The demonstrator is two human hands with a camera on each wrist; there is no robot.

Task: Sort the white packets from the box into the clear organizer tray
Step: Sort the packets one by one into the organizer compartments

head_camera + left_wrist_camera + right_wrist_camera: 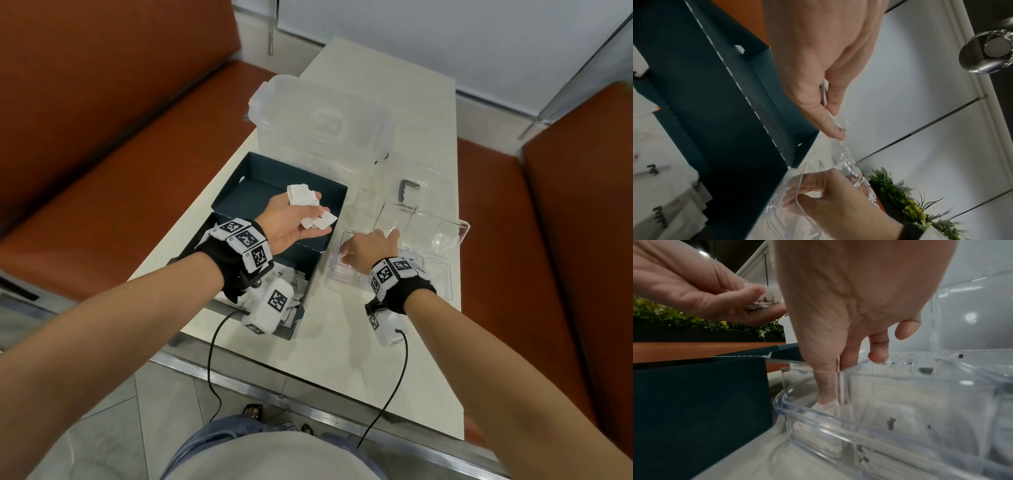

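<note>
My left hand (305, 212) hovers palm up over the dark blue box (310, 270), its fingers curled round several white packets (301, 195). More white packets (294, 284) lie in the box's near half, under my wrist. The clear organizer tray (442, 284) stands right of the box with its lid open. My right hand (346, 257) reaches down into the tray's near left compartment. There its thumb and forefinger pinch a white packet (828, 405) with red marks, low in the compartment. The neighbouring compartment holds a packet (890, 418) with black print.
A large translucent lidded container (318, 116) stands behind the box. A dark bent metal piece (406, 192) shows by the tray's open lid. Orange benches (102, 137) flank the narrow white table (342, 359). Cables hang from both wrist cameras over the near table edge.
</note>
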